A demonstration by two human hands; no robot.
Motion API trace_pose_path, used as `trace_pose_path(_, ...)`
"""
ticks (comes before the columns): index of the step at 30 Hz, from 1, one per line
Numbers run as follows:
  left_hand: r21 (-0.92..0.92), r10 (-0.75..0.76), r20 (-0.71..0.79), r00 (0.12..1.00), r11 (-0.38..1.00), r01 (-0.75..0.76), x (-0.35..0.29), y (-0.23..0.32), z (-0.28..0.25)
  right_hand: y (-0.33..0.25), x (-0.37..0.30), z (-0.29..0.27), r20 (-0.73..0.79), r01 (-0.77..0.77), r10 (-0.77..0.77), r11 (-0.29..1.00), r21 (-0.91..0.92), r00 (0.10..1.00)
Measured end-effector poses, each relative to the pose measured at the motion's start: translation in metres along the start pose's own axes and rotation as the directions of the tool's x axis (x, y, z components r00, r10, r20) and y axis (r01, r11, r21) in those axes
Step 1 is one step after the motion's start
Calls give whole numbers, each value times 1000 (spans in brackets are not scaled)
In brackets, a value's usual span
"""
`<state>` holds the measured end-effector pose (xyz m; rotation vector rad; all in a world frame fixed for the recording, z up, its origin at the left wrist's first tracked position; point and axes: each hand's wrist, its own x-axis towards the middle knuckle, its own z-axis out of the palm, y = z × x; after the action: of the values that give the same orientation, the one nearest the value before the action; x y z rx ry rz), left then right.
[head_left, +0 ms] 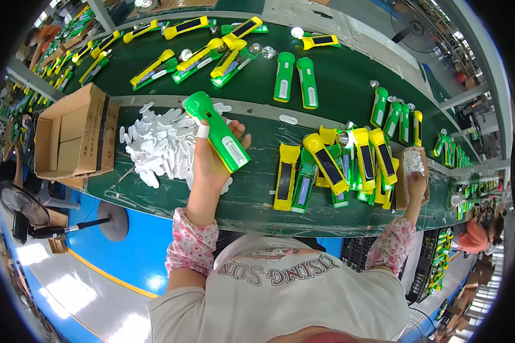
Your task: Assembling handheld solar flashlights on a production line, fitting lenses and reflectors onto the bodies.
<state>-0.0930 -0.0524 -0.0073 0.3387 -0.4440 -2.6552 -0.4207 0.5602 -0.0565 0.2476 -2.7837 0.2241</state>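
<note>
My left hand (208,163) is closed around a green torch (216,129) with a thin yellow edge, tilted with its wide head up and to the left. White wrapping covers my left thumb. Beside that hand lies a heap of flat white oval pieces (160,137). My right hand (417,184) is at a small cardboard box (401,188) holding shiny, tiny pieces (413,162). Its fingers are bent together at their edge; whatever they pinch is hidden. Left of the box, several yellow-and-green torch halves (325,162) with dark panels lie piled up.
An open cardboard box (70,140) stands at the table's left end. Behind a low rail, a green belt (234,97) carries more torches, some opened with round reflectors (268,52) beside them. One white oval piece (288,119) lies by the rail. A fan (26,206) stands at left.
</note>
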Motion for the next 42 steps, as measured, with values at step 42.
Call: trace_pose_path(42, 702, -266, 324, 908, 711, -43, 132, -158, 143, -360, 141, -70, 133, -13, -466, 252, 968, 875)
